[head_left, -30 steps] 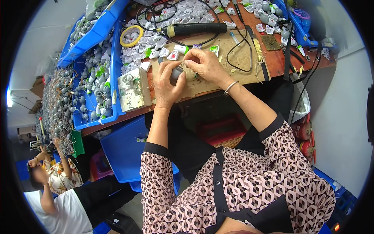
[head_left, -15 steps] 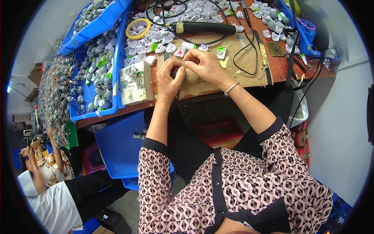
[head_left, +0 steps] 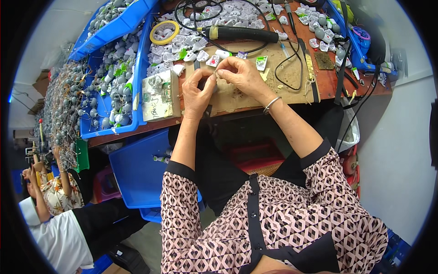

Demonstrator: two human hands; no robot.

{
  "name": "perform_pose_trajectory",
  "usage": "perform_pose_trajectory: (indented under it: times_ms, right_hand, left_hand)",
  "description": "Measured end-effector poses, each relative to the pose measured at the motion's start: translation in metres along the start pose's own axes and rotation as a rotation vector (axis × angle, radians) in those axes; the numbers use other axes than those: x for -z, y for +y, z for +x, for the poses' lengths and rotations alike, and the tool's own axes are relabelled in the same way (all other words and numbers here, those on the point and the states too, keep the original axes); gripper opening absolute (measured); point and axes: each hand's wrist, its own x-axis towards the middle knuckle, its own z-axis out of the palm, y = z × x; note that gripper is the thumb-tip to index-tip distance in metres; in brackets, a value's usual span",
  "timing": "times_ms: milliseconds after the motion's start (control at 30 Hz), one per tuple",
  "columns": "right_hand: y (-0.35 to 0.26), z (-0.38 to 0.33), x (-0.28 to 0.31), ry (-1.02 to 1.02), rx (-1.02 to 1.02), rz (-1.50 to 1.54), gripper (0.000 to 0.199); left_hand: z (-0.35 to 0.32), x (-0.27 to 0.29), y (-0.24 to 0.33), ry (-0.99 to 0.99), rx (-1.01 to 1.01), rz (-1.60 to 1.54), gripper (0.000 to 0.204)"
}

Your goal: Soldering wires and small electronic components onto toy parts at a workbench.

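Note:
My left hand (head_left: 199, 97) and my right hand (head_left: 241, 78) meet over the cardboard sheet (head_left: 287, 93) on the workbench. Both are closed, thumb against forefinger, with the fingertips almost touching. Whatever they pinch is too small to make out; something dark shows by the left fingers. Just beyond the hands lie a white plastic housing with a red spot (head_left: 213, 60), another white housing (head_left: 223, 54) and a white and green piece (head_left: 261, 62). A small box (head_left: 157, 98) with writing on it stands left of my left hand.
Blue bins (head_left: 135, 98) of grey balls with wires stand at the left. A heap of white plastic shells (head_left: 237, 16) covers the back, with a yellow tape roll (head_left: 164, 32), a black tool handle (head_left: 244, 34) and looping cables (head_left: 299, 82). At lower left are other people (head_left: 59, 237).
The hands stay pinched together in nearly the same spot, their fingers shifting slightly. The whole view has moved a little.

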Motion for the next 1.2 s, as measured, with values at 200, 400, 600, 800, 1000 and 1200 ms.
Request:
perform_pose_trajectory:
  times_ms: [200,400,600,800,1000,1200]
  right_hand:
    - [-0.007,0.000,-0.003,-0.008,-0.002,-0.020,0.023]
    - [-0.002,0.000,-0.004,-0.011,0.001,-0.037,0.021]
    - [-0.001,-0.002,-0.005,0.009,0.031,-0.093,0.019]
    - [-0.001,-0.002,-0.004,0.008,0.061,-0.128,0.018]
    - [-0.006,-0.005,-0.005,0.032,0.022,-0.264,0.017]
    - [-0.004,0.000,0.004,0.109,0.064,-0.210,0.013]
  left_hand:
    - [0.000,0.000,0.003,-0.019,-0.004,0.000,0.008]
    - [0.000,0.000,0.001,-0.022,0.014,-0.036,0.007]
    - [0.001,0.001,0.003,-0.011,0.028,-0.025,0.007]
    - [0.001,0.000,0.006,-0.018,-0.007,0.036,0.007]
    - [-0.001,0.001,0.003,-0.026,0.035,0.018,0.007]
    - [0.000,-0.001,0.003,-0.032,0.058,-0.041,0.007]
